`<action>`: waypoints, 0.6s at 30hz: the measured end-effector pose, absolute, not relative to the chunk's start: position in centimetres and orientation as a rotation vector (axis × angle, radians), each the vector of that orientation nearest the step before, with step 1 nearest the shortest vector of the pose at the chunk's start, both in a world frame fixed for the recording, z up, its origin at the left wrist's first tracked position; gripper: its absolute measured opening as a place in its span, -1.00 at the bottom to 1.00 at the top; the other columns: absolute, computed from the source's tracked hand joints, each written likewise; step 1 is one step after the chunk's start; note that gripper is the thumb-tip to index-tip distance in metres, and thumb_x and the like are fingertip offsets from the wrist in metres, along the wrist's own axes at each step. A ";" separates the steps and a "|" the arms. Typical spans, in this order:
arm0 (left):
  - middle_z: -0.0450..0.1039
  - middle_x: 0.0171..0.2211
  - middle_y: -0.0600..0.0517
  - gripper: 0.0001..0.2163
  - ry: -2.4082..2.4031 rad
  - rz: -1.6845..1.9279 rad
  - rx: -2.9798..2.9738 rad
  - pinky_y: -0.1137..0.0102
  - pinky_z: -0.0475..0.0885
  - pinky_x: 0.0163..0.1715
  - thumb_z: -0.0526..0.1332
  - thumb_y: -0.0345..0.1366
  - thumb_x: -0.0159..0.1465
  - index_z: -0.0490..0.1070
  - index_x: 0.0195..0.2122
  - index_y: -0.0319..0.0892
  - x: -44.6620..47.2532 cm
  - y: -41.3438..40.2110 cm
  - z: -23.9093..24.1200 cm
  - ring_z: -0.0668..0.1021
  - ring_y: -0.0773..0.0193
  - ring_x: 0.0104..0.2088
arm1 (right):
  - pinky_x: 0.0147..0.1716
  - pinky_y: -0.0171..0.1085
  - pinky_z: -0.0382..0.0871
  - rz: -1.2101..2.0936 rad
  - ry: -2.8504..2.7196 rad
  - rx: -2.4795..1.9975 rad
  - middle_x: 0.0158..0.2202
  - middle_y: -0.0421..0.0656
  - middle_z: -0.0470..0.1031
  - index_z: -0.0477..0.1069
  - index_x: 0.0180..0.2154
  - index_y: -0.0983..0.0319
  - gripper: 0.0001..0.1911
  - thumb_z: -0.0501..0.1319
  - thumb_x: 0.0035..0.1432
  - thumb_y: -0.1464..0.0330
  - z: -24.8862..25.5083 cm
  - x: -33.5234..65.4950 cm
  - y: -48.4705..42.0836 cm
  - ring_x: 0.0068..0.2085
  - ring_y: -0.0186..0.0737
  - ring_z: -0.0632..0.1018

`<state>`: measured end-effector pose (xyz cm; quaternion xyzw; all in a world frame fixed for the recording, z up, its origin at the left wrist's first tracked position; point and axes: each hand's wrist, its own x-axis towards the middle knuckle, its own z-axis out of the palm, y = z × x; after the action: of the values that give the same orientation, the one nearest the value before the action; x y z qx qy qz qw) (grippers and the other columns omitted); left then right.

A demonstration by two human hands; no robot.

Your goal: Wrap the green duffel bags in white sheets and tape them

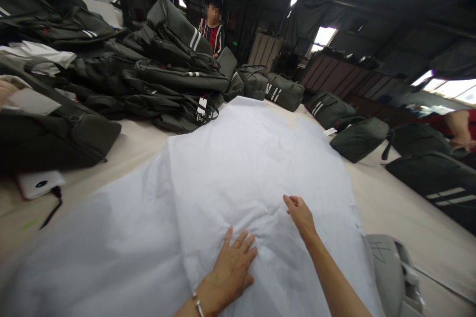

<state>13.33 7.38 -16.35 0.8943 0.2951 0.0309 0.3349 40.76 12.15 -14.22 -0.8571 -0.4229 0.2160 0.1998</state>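
Observation:
A stack of large white tissue paper sheets (245,158) lies spread over the pale table (409,218) in front of me. My left hand (234,265) lies flat on the top sheet, fingers spread, pressing it down. My right hand (299,213) rests just to the right and a little further out, fingers curled and pinching at a small wrinkle in the same sheet. A second sheet (96,252) underneath sticks out to the left.
Dark green bags are piled at the left (156,74) and scattered along the far and right side (359,138). A white power bank with a cable (39,184) lies at left. A grey device (394,272) sits at bottom right. A person in a striped shirt (212,32) stands behind the pile; another person's arm (459,129) shows at right.

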 end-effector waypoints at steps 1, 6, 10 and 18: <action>0.09 0.34 -0.10 -0.42 0.766 0.083 2.327 -0.24 -0.25 0.28 0.22 0.02 0.26 0.21 0.26 -0.04 13.3 7.4 -16.2 0.10 -0.07 0.34 | -0.02 -0.10 0.40 0.529 -1.202 -2.362 0.12 0.11 0.43 0.27 0.11 0.29 -0.33 -0.12 0.23 -0.06 -14.3 40.1 12.2 0.07 0.00 0.50; 0.13 0.32 -0.13 -0.51 0.690 0.109 2.360 -0.16 -0.19 0.32 0.19 -0.02 0.30 0.26 0.22 -0.06 13.0 7.5 -14.7 0.16 -0.03 0.33 | 0.33 0.10 -0.33 0.283 -1.695 -2.214 0.41 -0.02 -0.09 -0.02 0.33 0.29 -0.27 -0.13 0.29 0.01 -17.9 35.7 13.1 0.40 -0.01 -0.11; 0.14 0.32 -0.04 -0.55 0.694 0.192 2.435 -0.11 -0.11 0.33 0.21 -0.09 0.31 0.26 0.20 -0.01 12.2 7.9 -13.4 0.16 0.02 0.33 | 0.33 0.10 -0.38 0.139 -1.948 -2.253 0.40 -0.01 -0.09 -0.06 0.35 0.31 -0.29 -0.15 0.34 0.04 -21.0 35.0 14.2 0.40 -0.03 -0.11; 0.32 0.21 -0.06 -0.67 0.983 0.566 2.513 -0.02 0.10 0.30 0.10 -0.32 0.36 0.30 0.15 -0.04 11.0 11.8 -13.6 0.29 0.11 0.27 | 0.33 0.08 -0.44 0.101 -1.863 -2.367 0.41 -0.05 -0.11 -0.07 0.35 0.33 -0.27 -0.11 0.33 0.02 -20.6 42.1 23.0 0.40 -0.03 -0.15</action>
<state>10.98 11.80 -13.55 0.8947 0.3500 0.2016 0.1908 42.08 23.05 -20.62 -0.7837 -0.6169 0.0334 0.0637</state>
